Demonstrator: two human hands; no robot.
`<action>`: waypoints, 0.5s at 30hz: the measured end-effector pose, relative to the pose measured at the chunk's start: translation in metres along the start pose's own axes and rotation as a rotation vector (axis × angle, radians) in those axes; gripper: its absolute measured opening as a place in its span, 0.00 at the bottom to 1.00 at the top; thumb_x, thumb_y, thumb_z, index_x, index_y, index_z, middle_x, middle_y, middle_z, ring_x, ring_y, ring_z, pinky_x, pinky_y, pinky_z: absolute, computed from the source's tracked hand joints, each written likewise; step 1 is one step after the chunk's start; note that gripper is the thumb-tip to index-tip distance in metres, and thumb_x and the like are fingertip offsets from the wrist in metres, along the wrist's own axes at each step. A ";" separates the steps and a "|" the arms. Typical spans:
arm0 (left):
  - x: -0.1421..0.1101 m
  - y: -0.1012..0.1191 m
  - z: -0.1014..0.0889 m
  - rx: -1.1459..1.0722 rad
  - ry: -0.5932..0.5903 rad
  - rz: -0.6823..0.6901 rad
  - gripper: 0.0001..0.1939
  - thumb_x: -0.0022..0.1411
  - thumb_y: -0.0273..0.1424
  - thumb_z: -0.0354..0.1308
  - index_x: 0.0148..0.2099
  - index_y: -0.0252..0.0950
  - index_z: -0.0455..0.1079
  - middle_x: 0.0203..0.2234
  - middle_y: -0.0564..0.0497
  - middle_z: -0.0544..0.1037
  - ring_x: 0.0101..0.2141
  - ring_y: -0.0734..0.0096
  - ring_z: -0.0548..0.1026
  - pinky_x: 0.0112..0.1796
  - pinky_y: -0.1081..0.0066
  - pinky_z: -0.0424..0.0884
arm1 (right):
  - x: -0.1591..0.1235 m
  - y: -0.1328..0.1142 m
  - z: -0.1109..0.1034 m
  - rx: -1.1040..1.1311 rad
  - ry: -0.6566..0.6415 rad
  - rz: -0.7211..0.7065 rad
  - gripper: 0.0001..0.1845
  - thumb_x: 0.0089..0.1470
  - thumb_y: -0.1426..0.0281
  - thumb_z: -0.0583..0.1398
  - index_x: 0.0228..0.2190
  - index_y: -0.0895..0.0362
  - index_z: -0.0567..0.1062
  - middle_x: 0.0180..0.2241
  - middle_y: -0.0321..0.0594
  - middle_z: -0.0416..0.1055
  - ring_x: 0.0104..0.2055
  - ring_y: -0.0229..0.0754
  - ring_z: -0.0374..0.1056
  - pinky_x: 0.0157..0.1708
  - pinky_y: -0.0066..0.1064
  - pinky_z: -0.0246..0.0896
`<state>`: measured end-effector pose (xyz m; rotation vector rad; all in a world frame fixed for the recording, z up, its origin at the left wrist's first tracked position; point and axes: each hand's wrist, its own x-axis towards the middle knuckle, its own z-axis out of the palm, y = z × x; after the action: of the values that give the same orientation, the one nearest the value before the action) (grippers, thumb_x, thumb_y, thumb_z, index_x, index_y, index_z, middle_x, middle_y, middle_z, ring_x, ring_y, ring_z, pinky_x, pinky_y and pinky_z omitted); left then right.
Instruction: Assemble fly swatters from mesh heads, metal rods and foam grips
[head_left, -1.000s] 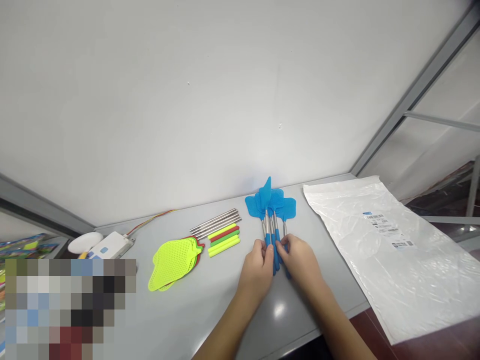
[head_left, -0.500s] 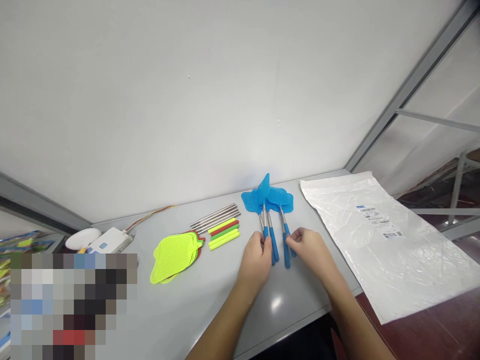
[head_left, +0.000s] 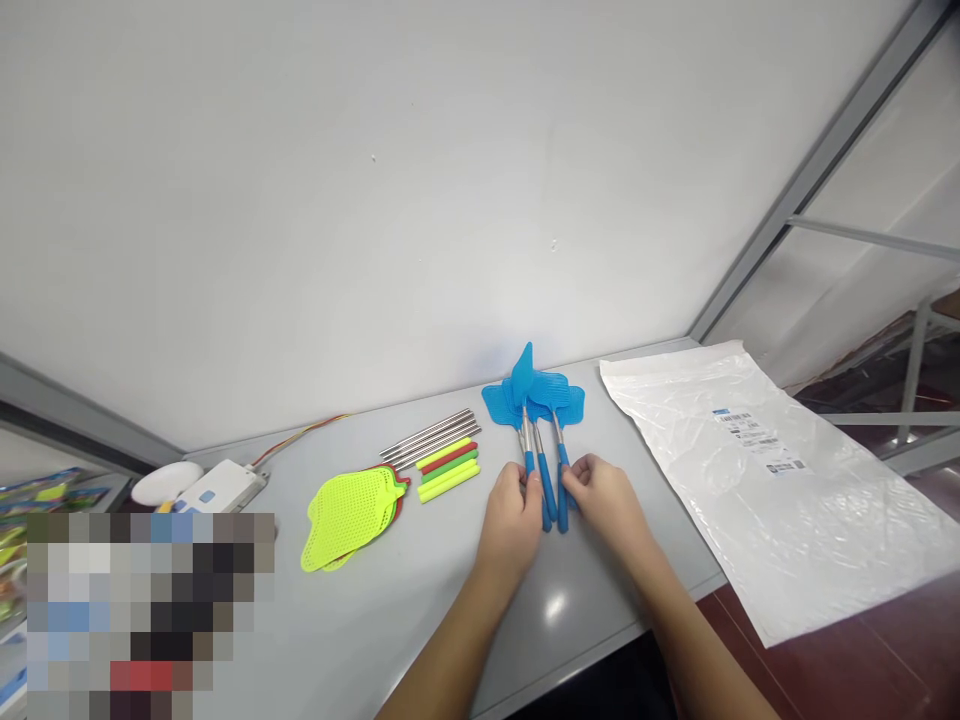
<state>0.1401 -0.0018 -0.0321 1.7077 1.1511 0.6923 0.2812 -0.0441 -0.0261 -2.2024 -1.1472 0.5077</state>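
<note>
grey tabletop [head_left: 345,630], abutting a white wall [head_left: 450,200], carries a white plastic bag [head_left: 690,470] overhanging red floor [head_left: 847,660]; left grip [head_left: 511,520] and right grip [head_left: 606,502] both clasp blue swatters [head_left: 551,388] by the handles [head_left: 562,510].

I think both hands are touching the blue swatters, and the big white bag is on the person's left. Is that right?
Not quite: the head view shows the big white bag on the person's right, not left. The rest is right: the left hand and right hand are both touching the blue swatters.
</note>
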 end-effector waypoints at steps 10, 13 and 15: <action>0.000 0.000 -0.001 -0.003 0.002 -0.006 0.16 0.68 0.42 0.41 0.33 0.38 0.59 0.25 0.53 0.71 0.27 0.69 0.69 0.28 0.72 0.58 | 0.002 -0.006 0.016 -0.128 0.062 -0.048 0.14 0.54 0.60 0.56 0.22 0.54 0.67 0.18 0.36 0.66 0.22 0.40 0.61 0.22 0.29 0.41; 0.000 0.001 -0.001 -0.019 -0.026 0.008 0.17 0.68 0.42 0.42 0.33 0.38 0.62 0.25 0.52 0.71 0.27 0.69 0.68 0.28 0.73 0.58 | -0.001 -0.005 0.012 -0.101 0.068 -0.079 0.18 0.56 0.55 0.54 0.22 0.54 0.66 0.18 0.35 0.66 0.21 0.39 0.61 0.22 0.29 0.41; -0.001 0.002 0.000 -0.040 -0.058 0.023 0.17 0.68 0.43 0.43 0.32 0.38 0.63 0.25 0.53 0.71 0.27 0.70 0.68 0.28 0.74 0.59 | -0.002 -0.005 0.008 -0.068 0.074 -0.101 0.20 0.57 0.53 0.53 0.23 0.54 0.66 0.17 0.34 0.65 0.21 0.39 0.61 0.22 0.29 0.42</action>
<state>0.1400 -0.0027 -0.0303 1.6990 1.0723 0.6716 0.2721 -0.0408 -0.0289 -2.1881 -1.2453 0.3462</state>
